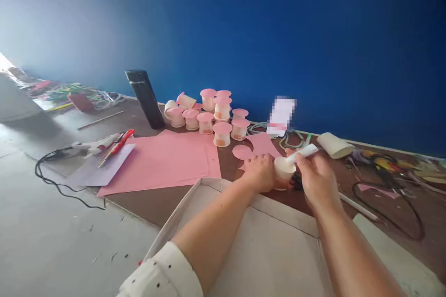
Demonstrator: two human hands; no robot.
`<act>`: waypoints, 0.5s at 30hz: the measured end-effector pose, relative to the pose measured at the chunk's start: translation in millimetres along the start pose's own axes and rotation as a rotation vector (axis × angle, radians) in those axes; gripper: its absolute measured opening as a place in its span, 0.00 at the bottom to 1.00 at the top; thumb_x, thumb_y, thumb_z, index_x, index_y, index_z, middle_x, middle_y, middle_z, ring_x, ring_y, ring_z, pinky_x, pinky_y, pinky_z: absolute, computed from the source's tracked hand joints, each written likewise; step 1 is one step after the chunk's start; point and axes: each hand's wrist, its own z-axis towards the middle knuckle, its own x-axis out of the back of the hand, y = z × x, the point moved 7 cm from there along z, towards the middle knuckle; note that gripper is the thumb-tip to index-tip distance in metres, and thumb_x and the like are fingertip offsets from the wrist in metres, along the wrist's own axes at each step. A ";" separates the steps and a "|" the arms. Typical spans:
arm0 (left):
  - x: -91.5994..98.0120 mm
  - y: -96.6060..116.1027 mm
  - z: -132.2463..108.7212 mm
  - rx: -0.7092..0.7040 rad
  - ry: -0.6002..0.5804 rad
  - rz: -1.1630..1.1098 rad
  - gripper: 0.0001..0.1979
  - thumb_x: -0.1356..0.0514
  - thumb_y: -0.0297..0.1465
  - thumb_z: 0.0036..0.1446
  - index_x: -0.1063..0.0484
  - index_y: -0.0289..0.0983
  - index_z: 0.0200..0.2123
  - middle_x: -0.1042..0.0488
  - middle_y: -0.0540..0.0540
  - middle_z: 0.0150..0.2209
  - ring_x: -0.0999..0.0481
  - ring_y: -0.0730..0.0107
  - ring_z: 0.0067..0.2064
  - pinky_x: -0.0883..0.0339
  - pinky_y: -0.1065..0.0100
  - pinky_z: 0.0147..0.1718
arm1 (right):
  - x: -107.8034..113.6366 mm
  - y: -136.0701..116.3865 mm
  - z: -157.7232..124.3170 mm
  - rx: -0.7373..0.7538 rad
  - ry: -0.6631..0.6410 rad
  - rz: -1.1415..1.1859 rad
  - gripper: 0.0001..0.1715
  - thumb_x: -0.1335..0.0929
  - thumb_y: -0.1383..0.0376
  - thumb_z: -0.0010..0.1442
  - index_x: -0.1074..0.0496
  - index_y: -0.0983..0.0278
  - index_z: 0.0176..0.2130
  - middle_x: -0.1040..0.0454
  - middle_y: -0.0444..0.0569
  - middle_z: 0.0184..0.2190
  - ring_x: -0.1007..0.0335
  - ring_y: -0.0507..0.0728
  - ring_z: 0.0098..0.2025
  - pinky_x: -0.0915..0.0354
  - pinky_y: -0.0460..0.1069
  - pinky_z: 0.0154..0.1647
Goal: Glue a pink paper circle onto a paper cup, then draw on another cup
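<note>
My left hand [259, 172] is closed around a small pale paper cup [284, 168], with the cup's round end facing up. A white tube [307, 150], which looks like a glue tube, is gripped in my right hand [318, 178]. Its narrow end points down to the left, at the cup's rim; whether it touches cannot be made out. Just beyond my left hand lie a pink paper disc [242, 151] and a cut pink sheet [262, 143]. Several similar cups topped with pink discs [222, 133] stand grouped farther back.
A black flask [146, 100] stands left of the cups. Large pink sheets [174, 160], red-handled pliers [116, 146] and a glue gun [94, 145] with its cord lie left. An open shallow box [272, 246] sits in front of me. Another cup [334, 145] and cables [416, 213] lie right.
</note>
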 end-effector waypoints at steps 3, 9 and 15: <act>1.6 0.9 1.2 -0.031 0.003 -0.005 0.37 0.39 0.56 0.40 0.38 0.40 0.50 0.30 0.41 0.52 0.33 0.51 0.53 0.39 0.51 0.50 | 4.0 -2.0 -0.6 0.003 0.020 -0.086 0.18 0.32 0.54 0.54 0.27 0.62 0.40 0.22 0.54 0.39 0.25 0.61 0.42 0.31 0.54 0.44; 5.9 2.3 0.1 -0.037 -0.038 -0.013 0.33 0.40 0.53 0.41 0.37 0.40 0.48 0.30 0.42 0.51 0.33 0.51 0.52 0.39 0.51 0.50 | 16.1 6.6 3.3 0.055 0.109 0.062 0.20 0.33 0.53 0.57 0.29 0.63 0.43 0.22 0.52 0.42 0.27 0.58 0.46 0.32 0.54 0.47; 4.1 1.2 -0.6 -0.074 -0.160 -0.032 0.32 0.38 0.49 0.40 0.38 0.43 0.49 0.30 0.45 0.51 0.33 0.52 0.53 0.39 0.52 0.50 | 8.8 11.1 1.9 -0.002 0.021 0.118 0.22 0.32 0.53 0.56 0.30 0.62 0.46 0.23 0.52 0.44 0.26 0.58 0.44 0.31 0.52 0.43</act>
